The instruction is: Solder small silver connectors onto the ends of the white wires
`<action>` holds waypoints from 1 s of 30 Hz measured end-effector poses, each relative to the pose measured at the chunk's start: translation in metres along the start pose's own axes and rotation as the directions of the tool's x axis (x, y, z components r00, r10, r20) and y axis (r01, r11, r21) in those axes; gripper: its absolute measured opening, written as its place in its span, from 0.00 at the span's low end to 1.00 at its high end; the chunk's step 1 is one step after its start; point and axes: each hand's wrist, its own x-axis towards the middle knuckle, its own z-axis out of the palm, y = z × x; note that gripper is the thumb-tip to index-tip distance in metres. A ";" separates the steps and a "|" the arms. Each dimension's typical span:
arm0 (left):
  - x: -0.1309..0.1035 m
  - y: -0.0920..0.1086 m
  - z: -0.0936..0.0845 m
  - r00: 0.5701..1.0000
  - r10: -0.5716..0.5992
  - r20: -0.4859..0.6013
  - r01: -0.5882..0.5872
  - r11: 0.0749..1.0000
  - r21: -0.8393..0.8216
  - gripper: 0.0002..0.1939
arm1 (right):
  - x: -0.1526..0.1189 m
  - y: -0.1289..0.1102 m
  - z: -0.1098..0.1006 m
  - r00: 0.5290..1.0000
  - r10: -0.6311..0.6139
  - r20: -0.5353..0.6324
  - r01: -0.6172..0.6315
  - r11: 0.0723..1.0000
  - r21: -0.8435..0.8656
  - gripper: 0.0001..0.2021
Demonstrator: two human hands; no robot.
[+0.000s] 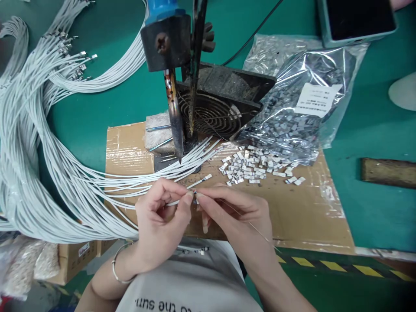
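Note:
My left hand [165, 221] pinches the end of a white cable [173, 203] between thumb and forefinger. Its fingertips meet those of my right hand [234, 212] at a small part, mostly covered by the fingers. A thin wire [259, 232] runs through my right hand and out toward the wrist. Just beyond my hands lies a cable end with a small connector [208, 177]. A pile of small white and silver connectors [250, 167] lies on the cardboard [302, 208] to the right. Above my hands, a soldering iron [175, 117] points downward.
Behind the iron stands a black fan [211, 112]. A large bundle of white cables [19, 173] covers the left side. At the back right are a plastic bag of parts [292, 117] and a phone [357, 17]. A wooden block [388, 172] lies at the far right.

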 end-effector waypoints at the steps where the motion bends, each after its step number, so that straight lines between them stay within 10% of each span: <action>1: 0.000 0.001 0.001 1.000 0.008 0.004 -0.008 1.000 -0.001 0.09 | 0.000 0.001 0.001 1.000 0.009 -0.002 -0.009 1.000 0.018 0.11; 12: -0.006 -0.001 0.008 0.997 -0.054 -0.055 0.047 0.990 -0.130 0.11 | -0.015 0.017 0.024 0.962 -0.171 -0.213 0.156 0.984 -0.086 0.08; 21: -0.002 -0.003 0.001 1.000 -0.028 0.010 0.029 0.999 -0.025 0.08 | 0.002 -0.008 -0.013 0.975 0.195 0.110 -0.191 0.981 -0.043 0.07; 30: -0.005 -0.003 -0.001 0.998 -0.038 0.042 0.037 0.998 0.041 0.06 | 0.006 -0.020 -0.020 0.984 -0.074 0.163 0.126 0.933 -0.336 0.09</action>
